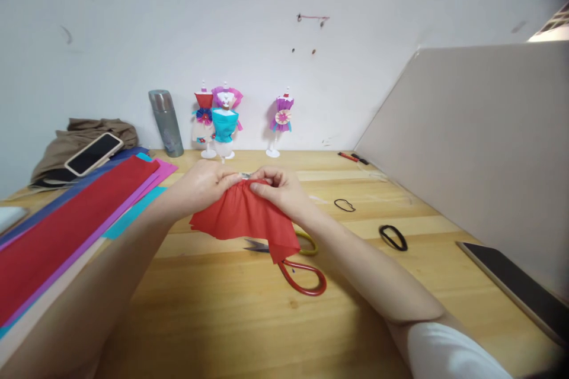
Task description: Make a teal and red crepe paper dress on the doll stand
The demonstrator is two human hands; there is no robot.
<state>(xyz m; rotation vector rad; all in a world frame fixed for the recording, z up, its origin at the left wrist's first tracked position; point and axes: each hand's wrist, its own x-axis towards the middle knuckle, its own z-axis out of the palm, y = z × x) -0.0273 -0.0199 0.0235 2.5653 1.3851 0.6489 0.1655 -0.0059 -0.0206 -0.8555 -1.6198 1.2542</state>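
Observation:
My left hand (207,185) and my right hand (280,188) both pinch the gathered top edge of a piece of red fabric (242,216). The cloth hangs down from my fingers in loose folds, like a small skirt. Something small and pale shows between my fingertips, too small to name. Below the cloth lies a pair of scissors (306,291) with one red and one yellow handle loop; its blades point left and the fabric covers part of it. Behind my hands stand small dress forms (225,125) in coloured cloth, with another dress form (283,115) to their right.
Strips of coloured fabric (84,225) lie at the left, near a phone (94,154) and brown cloth (120,130). A thermos (166,124) stands by the wall. At the right are black bands (393,238), pens (349,157), a dark tablet-like device (511,284) and a partition (480,142).

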